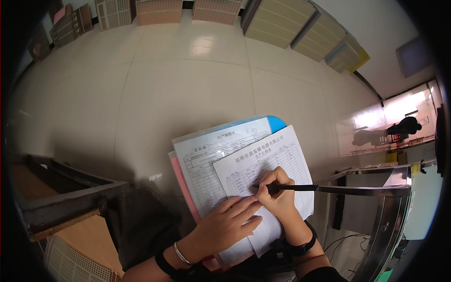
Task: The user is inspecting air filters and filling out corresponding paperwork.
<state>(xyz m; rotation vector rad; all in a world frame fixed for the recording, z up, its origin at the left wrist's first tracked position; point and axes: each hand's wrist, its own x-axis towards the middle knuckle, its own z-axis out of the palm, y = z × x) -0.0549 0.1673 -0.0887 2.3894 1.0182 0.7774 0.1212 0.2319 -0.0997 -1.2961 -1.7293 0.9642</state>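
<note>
A printed form sheet [293,157] with a ruled grid and handwriting lies tilted on top of a pile of papers. Beneath it, a second printed form [199,176] sits in a clear sleeve, with a blue folder corner [276,124] and a pink edge [184,188] sticking out. My left hand [225,225] rests flat on the papers, fingers stretched out near the top sheet's left edge. My right hand [279,197] grips a black pen [298,187], its tip down at the written rows of the top sheet.
Stacks of flat boards [277,21] lean along the far wall, beyond a tiled floor [188,89]. To the left stands a dark metal frame [70,202]; a metal cabinet [387,221] with loose cables is on the right. A person in dark clothes [404,127] is at the far right by a bright opening.
</note>
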